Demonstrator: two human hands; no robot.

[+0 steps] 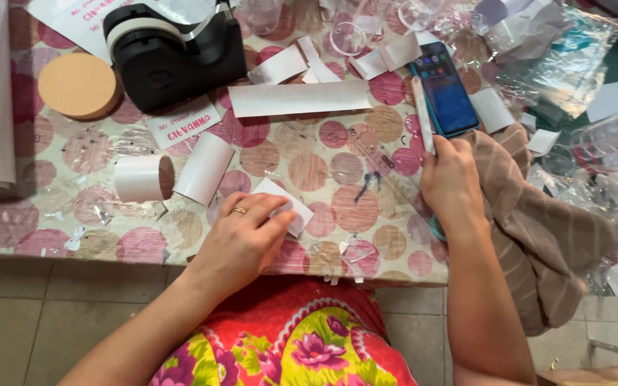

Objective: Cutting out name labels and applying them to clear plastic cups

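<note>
My left hand (241, 239), with a ring on one finger, rests on the dotted tablecloth (337, 193) and pinches a small white paper piece (289, 207) by its near edge. My right hand (452, 182) grips a narrow white paper strip (421, 111) that stands up from the fist; a teal handle shows under the wrist. A clear ruler (380, 161) lies on the cloth between the two hands. A phone (443, 93) with a lit blue screen lies just beyond my right hand.
A black tape dispenser (173, 50) sits at the back left beside a round orange sponge (79, 84). Curled white labels (173, 175) and a long paper strip (298, 98) lie mid-table. A striped brown cloth (538, 229) and crumpled clear plastic (574, 64) fill the right side.
</note>
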